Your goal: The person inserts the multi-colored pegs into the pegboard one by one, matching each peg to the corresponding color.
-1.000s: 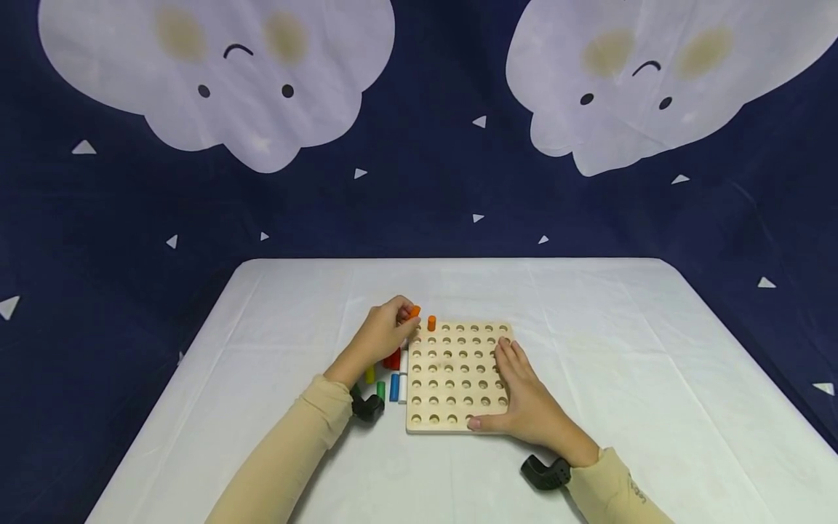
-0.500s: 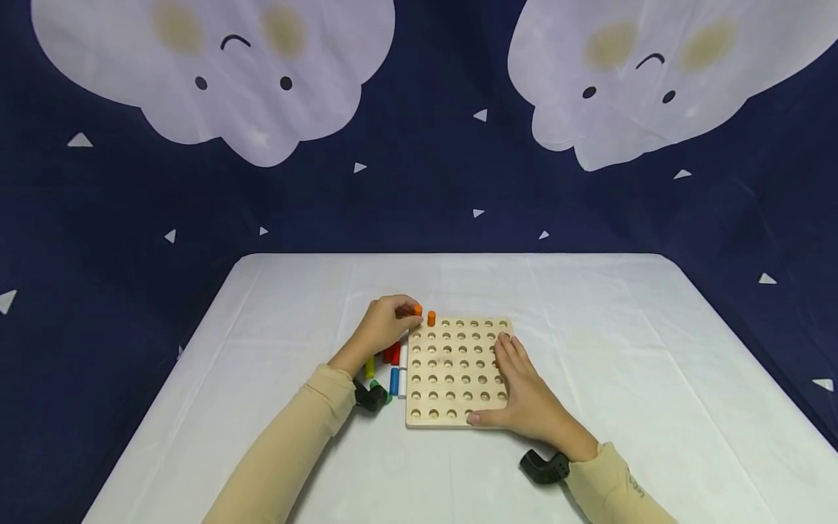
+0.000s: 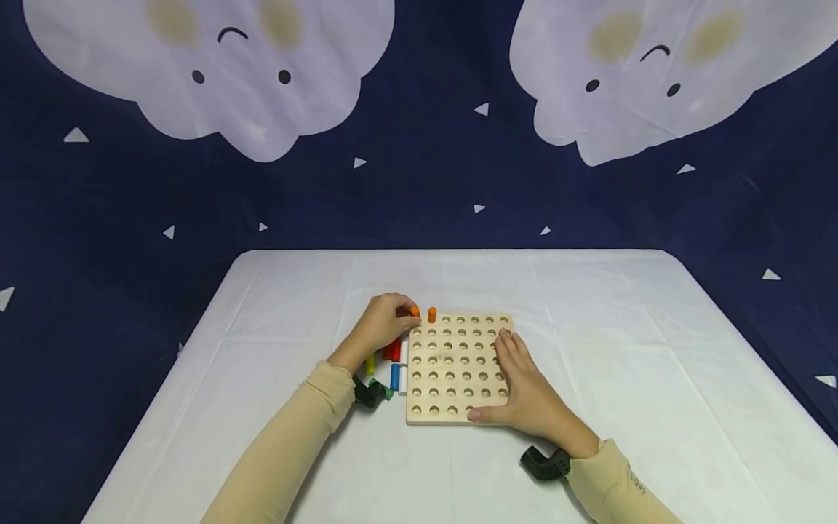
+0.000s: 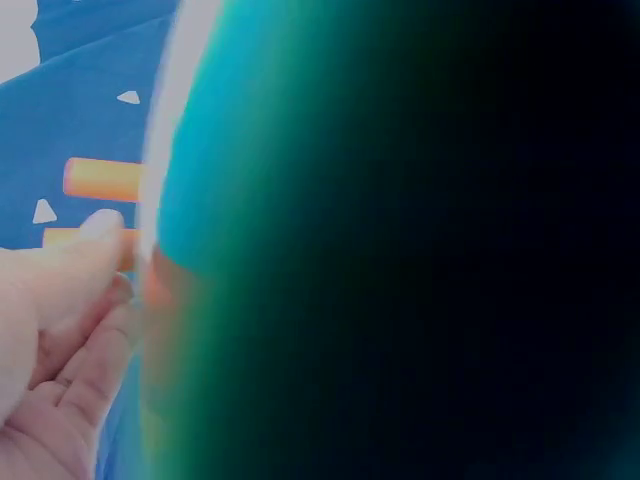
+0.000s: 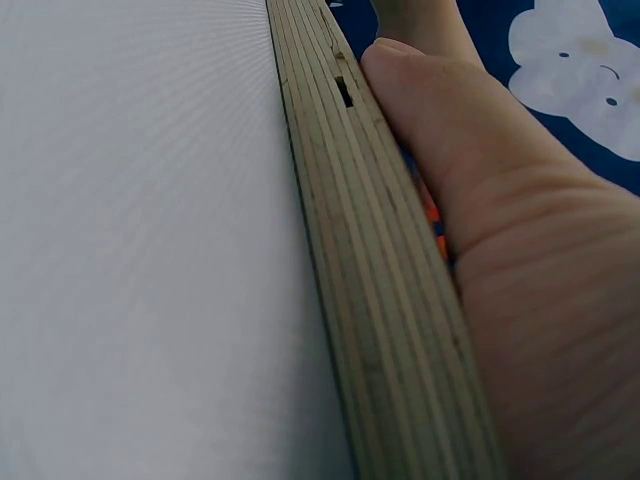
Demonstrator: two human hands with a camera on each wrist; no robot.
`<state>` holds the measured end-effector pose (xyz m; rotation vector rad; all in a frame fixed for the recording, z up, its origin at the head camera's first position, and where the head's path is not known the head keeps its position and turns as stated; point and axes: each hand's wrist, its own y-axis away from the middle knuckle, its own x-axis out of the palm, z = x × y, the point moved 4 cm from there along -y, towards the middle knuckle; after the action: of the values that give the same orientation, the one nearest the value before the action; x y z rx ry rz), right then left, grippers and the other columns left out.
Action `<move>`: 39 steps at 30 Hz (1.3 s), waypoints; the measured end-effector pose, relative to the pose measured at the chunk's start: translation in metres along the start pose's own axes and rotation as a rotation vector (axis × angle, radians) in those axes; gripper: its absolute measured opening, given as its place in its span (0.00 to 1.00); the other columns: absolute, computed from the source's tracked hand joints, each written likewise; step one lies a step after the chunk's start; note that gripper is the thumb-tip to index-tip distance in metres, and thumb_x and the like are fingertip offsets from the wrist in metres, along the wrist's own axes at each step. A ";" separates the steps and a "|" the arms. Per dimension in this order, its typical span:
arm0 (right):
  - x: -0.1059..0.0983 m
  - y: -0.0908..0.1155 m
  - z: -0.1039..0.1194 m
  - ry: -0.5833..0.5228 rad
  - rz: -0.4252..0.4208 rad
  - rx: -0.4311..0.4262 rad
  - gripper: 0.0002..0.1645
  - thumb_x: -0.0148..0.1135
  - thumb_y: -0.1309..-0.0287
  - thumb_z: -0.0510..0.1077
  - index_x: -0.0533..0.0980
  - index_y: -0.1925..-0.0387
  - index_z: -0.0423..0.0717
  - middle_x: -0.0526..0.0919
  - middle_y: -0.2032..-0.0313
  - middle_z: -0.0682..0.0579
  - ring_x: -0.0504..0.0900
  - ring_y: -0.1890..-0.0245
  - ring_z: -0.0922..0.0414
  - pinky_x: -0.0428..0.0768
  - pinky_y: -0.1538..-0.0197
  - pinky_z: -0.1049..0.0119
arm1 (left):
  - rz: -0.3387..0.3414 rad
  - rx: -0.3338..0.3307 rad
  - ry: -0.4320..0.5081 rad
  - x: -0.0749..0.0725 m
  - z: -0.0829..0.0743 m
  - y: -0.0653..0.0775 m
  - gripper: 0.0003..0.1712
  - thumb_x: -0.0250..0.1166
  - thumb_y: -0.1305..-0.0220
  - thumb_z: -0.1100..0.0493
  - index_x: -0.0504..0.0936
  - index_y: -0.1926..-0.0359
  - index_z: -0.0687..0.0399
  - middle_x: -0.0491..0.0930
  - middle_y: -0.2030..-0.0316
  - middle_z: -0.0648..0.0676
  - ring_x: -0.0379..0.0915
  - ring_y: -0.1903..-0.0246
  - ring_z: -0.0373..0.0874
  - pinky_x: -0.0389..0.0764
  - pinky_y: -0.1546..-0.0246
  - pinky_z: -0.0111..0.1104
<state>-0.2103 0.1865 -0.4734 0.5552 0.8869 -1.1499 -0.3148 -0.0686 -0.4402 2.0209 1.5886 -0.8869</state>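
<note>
In the head view my left hand [image 3: 382,320] pinches an orange peg [image 3: 415,312] between thumb and fingers, at the far left corner of the wooden pegboard [image 3: 440,370]. This peg is upright, its lower end hidden by the hand. One hole to the right stands a second orange peg [image 3: 432,315]. The left wrist view shows thumb and fingertips at the pinched peg [image 4: 58,237], with the other orange peg [image 4: 105,180] beside it. My right hand [image 3: 530,400] rests spread on the board's right side, thumb [image 5: 440,110] lying on top along the near edge.
Left of the board lie loose pegs: red [image 3: 393,350], white [image 3: 403,378], blue [image 3: 395,377], yellow [image 3: 369,364] and green [image 3: 381,390]. Some are partly covered by the left wrist and its black camera [image 3: 369,394]. A white cloth [image 3: 314,284] covers the table.
The orange peg in my left hand has gone from tilted to upright at the corner. A green peg near the left wrist has turned askew. My right hand stays on the board.
</note>
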 end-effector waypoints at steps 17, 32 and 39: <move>0.004 -0.004 -0.001 0.015 0.010 0.010 0.86 0.71 0.71 0.82 0.43 0.22 0.40 0.37 0.20 0.45 0.34 0.21 0.41 0.50 0.27 0.35 | -0.033 -0.041 0.038 -0.018 0.015 0.009 0.23 0.69 0.36 0.57 0.81 0.41 0.56 0.83 0.48 0.57 0.79 0.51 0.49 0.81 0.46 0.41; 0.002 -0.007 -0.003 -0.006 0.010 0.023 0.87 0.71 0.71 0.82 0.40 0.22 0.42 0.35 0.20 0.47 0.32 0.21 0.43 0.47 0.26 0.35 | 0.061 -0.065 -0.140 -0.032 0.031 0.005 0.22 0.67 0.34 0.52 0.83 0.45 0.60 0.83 0.50 0.58 0.78 0.50 0.49 0.79 0.44 0.42; 0.005 -0.003 -0.001 -0.009 0.004 0.020 0.87 0.71 0.73 0.83 0.42 0.22 0.42 0.36 0.20 0.47 0.33 0.21 0.42 0.49 0.27 0.34 | 0.071 -0.084 -0.233 -0.022 0.021 0.004 0.19 0.70 0.38 0.56 0.85 0.49 0.60 0.82 0.53 0.57 0.79 0.51 0.48 0.80 0.45 0.40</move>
<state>-0.2127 0.1836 -0.4779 0.5674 0.8674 -1.1581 -0.3191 -0.0989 -0.4404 1.8296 1.3955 -0.9729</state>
